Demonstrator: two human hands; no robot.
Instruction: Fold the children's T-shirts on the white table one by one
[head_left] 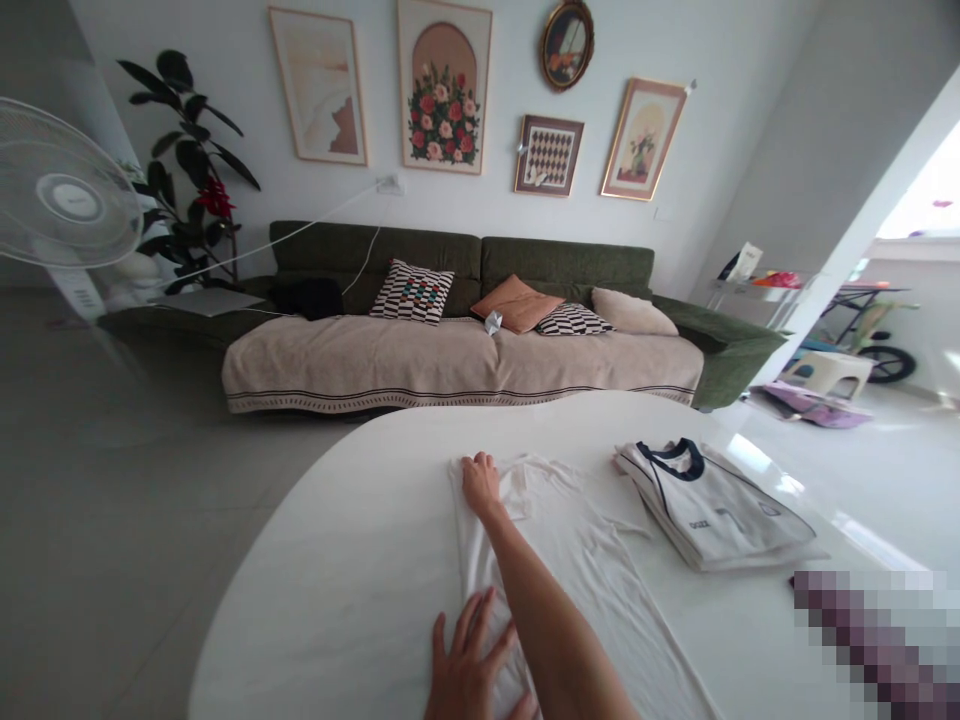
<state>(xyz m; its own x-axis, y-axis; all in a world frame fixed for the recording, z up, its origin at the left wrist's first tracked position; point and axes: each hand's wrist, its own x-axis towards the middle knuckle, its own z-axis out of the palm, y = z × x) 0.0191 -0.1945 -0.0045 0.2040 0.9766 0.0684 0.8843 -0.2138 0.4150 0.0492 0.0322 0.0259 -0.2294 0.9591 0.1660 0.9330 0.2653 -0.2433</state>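
Note:
A white T-shirt (577,560) lies spread on the white table, with its left side turned inward and one sleeve sticking out on the right. My right hand (480,482) reaches across to the shirt's far left corner, its fingers curled down on the cloth there. Nearer to me, my left hand (472,655) rests flat on the shirt's left edge with fingers spread. To the right of the shirt sits a stack of folded clothes (720,510), topped by a white jersey with a dark collar.
The rounded white table (322,560) fills the foreground. Beyond it stands a green sofa (570,262) with a beige cover and several cushions. A white fan (71,195) is at the left, and a white stool (829,370) at the right. A blurred patch covers the lower right corner.

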